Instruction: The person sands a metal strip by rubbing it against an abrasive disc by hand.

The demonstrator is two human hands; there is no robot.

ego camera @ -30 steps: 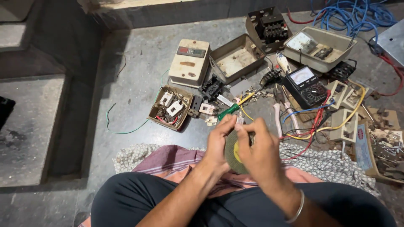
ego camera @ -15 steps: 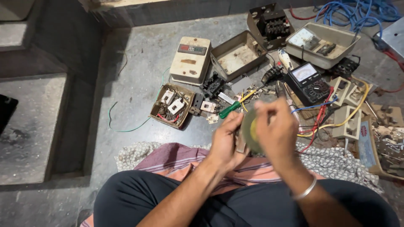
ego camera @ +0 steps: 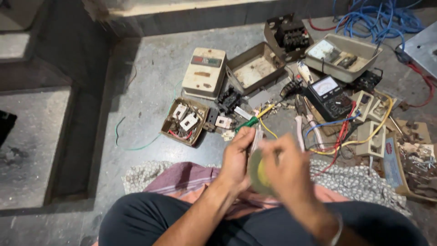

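Both hands, left hand point(ego camera: 237, 157) and blurred right hand point(ego camera: 287, 171), pinch a light, stiff yellow-green tape roll point(ego camera: 258, 173) by its rim, best gripped there.

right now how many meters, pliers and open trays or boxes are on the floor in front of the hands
Meters: 1, the black multimeter
Pliers: 1, the pair with pale handles
Open trays or boxes: 3, the cardboard box of switches, the metal box and the beige tray
Total: 5
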